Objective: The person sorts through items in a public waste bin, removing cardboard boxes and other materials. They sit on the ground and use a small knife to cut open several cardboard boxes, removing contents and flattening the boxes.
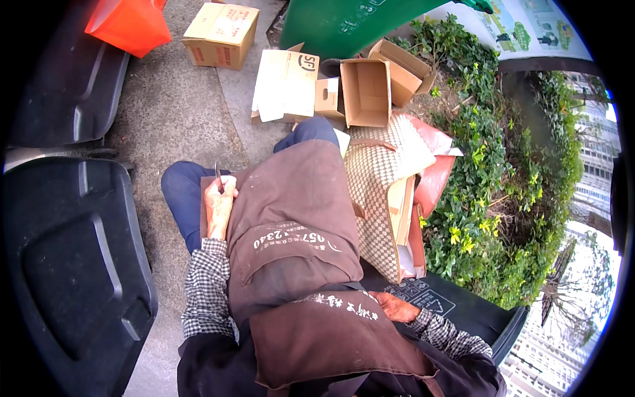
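Observation:
My left hand (pixel 221 198) is closed around a small, thin metal tool (pixel 218 171), perhaps a knife, whose narrow end points up past the fingers. It rests over my left knee at the edge of the brown apron (pixel 297 188). My right hand (pixel 397 306) is by my waist at the right side of the apron, its fingertips partly hidden at the cloth; whether it grips the cloth is unclear. Beside my right leg stands a large checked bag (pixel 367 198) with flattened cardboard (pixel 401 208) inside.
Cardboard boxes (pixel 285 82) lie ahead, one of them open (pixel 367 92), near a green wheeled bin (pixel 342 25). Black bins (pixel 74 258) line the left side, with an orange bag (pixel 131 25) above. A dark bin (pixel 476 312) is at right, beside green shrubs (pixel 476 198).

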`<state>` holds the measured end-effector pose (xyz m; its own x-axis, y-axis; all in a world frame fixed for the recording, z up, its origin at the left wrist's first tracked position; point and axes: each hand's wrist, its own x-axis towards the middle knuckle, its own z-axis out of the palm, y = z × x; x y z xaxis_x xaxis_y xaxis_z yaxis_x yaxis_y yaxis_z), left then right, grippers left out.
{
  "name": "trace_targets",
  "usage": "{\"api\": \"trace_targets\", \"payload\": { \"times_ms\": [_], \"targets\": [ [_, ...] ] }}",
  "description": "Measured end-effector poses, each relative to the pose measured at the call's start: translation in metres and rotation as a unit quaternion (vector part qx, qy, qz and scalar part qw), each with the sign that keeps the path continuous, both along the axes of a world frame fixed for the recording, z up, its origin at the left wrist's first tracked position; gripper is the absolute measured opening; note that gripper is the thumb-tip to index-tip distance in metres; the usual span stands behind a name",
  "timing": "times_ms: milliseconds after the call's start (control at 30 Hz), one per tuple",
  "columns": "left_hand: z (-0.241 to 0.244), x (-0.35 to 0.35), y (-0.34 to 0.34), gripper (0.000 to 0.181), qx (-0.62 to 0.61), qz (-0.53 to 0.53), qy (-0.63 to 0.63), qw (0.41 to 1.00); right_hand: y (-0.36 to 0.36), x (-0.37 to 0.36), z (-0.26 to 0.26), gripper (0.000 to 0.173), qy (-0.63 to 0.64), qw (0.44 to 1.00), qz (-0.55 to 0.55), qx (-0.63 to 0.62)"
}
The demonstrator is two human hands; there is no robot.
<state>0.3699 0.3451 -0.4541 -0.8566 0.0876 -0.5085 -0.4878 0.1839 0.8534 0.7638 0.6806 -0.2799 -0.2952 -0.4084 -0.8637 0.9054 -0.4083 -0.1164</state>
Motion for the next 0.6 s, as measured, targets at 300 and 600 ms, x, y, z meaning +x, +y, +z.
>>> {"api": "trace_targets", "payload": {
  "times_ms": [300,600],
  "targets": [
    [-0.006,-0.001,-0.001,0.018,-0.013,-0.005,0.023,1.000,-0.004,-0.029,0.033,0.055,0.096,0.992,0.003,-0.086],
    [-0.006,-0.003,0.001,0.019,-0.021,-0.016,0.028,0.999,-0.010,-0.048,0.048,0.063,0.017,0.987,-0.040,-0.154]
  ]
}}
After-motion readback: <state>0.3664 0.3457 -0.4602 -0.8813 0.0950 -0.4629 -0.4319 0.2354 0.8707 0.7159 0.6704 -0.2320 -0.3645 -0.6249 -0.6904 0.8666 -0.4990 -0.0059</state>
